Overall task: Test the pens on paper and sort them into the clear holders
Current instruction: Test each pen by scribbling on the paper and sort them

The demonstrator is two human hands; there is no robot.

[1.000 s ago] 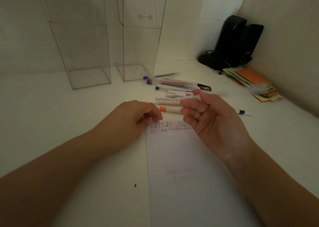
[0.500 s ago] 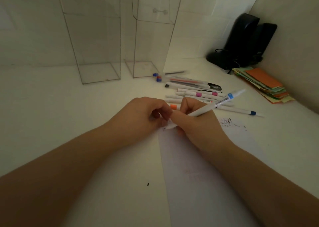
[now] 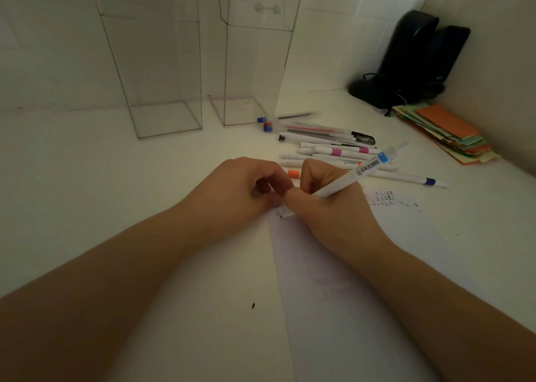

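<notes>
My right hand (image 3: 333, 204) grips a white pen (image 3: 362, 171) with a light blue band, its tip down at the top left corner of the paper (image 3: 362, 280). My left hand (image 3: 240, 190) rests with curled fingers on that same corner of the sheet, beside the pen tip. A heap of several pens (image 3: 327, 146) lies just beyond my hands. Two tall clear holders stand at the back, one on the left (image 3: 162, 77) and one on the right (image 3: 252, 71); both look empty.
A stack of coloured paper notes (image 3: 446, 132) lies at the right by the wall. A black device with cables (image 3: 406, 65) stands in the back right corner. A tiny dark speck (image 3: 253, 305) lies on the white desk.
My right hand turned over and brought the pen down to the paper's corner, next to my left hand. In the last half second hardly anything moved.
</notes>
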